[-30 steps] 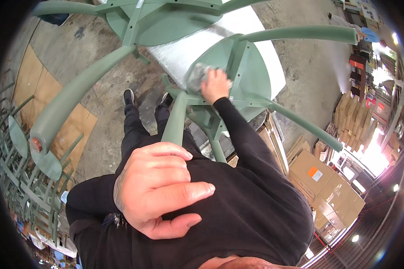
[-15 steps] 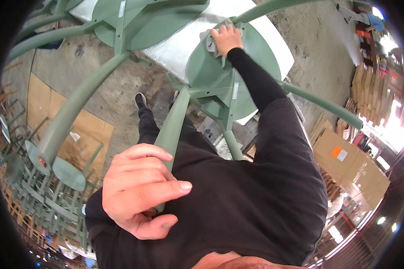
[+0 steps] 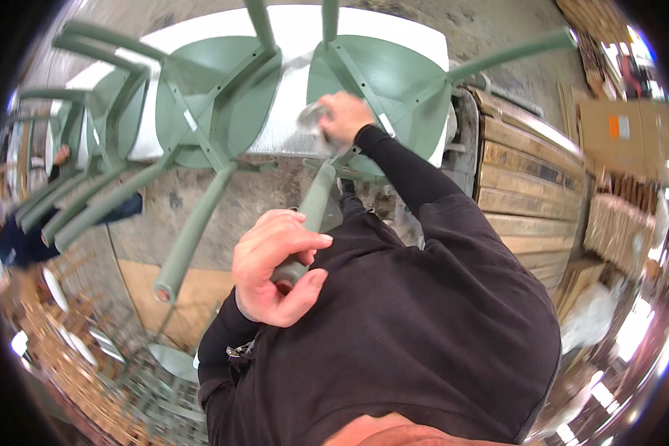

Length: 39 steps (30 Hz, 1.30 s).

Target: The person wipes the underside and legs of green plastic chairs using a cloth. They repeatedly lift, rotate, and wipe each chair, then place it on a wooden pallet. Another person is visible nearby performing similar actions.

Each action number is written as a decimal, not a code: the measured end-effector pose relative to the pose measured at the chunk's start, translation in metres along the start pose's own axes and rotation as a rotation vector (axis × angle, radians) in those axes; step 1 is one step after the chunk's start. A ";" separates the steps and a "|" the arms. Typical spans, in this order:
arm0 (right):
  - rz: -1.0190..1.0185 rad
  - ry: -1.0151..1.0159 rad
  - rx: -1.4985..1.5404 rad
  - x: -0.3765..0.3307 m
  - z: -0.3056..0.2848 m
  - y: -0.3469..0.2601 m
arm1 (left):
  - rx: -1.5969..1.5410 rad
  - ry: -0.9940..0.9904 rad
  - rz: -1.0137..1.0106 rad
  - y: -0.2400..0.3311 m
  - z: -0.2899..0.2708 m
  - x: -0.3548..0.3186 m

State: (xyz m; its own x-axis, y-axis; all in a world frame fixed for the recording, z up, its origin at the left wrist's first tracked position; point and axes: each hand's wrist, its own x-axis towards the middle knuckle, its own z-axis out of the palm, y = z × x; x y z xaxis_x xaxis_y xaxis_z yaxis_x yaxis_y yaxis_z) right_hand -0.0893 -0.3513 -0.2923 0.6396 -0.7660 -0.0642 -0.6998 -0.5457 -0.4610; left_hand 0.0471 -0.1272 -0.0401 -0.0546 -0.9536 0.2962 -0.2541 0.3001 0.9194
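Observation:
A green chair (image 3: 394,70) lies upside down on a white-covered table, its legs pointing up and outward. Around the end of its near leg (image 3: 317,199) curl the fingers and thumb of my left hand (image 3: 275,260). My right hand (image 3: 347,117), a little blurred, grips a crumpled grey cloth (image 3: 314,119) at the near left edge of the seat's underside, close to where that leg joins the frame. To the left, a second upturned green chair (image 3: 238,97) rests on the same table, its near leg (image 3: 197,230) reaching toward me.
More upturned green chairs (image 3: 115,111) continue leftward along the white table cover (image 3: 290,111). Another person (image 3: 26,234) in dark clothes is at far left. Stacked wooden boards (image 3: 528,178) stand at right, beyond them a cardboard box (image 3: 624,134). Several chairs (image 3: 175,364) stand lower left.
My right hand with the cloth has moved from the seat's far part to near the leg joint. My left hand stays at the near leg's end. The view has turned, showing more chairs leftward.

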 end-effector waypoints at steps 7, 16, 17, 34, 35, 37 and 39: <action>0.317 0.501 -0.108 -0.118 0.053 0.010 | 0.074 -0.239 0.077 0.000 0.001 0.011; 1.574 1.465 0.653 -0.157 0.112 0.037 | -0.031 -0.210 0.033 0.002 0.005 0.002; 1.633 1.370 0.577 -0.141 0.110 0.034 | -0.038 -0.205 0.028 0.003 0.006 0.001; 1.224 1.370 0.999 -0.158 0.103 0.003 | -0.049 -0.166 0.092 0.000 0.006 -0.005; 1.454 1.463 0.877 -0.150 0.089 0.014 | -0.050 -0.169 0.093 0.000 0.007 -0.005; 1.686 1.363 1.087 -0.126 0.060 0.026 | -0.069 -0.189 0.093 -0.001 0.014 -0.003; 1.705 1.397 0.821 -0.111 0.053 0.029 | -0.125 -0.243 0.090 -0.001 0.032 0.003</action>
State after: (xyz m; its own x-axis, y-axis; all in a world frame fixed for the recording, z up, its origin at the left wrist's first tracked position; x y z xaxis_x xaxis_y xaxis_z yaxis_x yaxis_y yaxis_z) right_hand -0.1633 -0.2641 -0.3455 -0.9221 -0.0901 -0.3764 0.2809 0.5130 -0.8111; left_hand 0.0164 -0.1315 -0.0481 -0.3050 -0.8966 0.3211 -0.1179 0.3701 0.9215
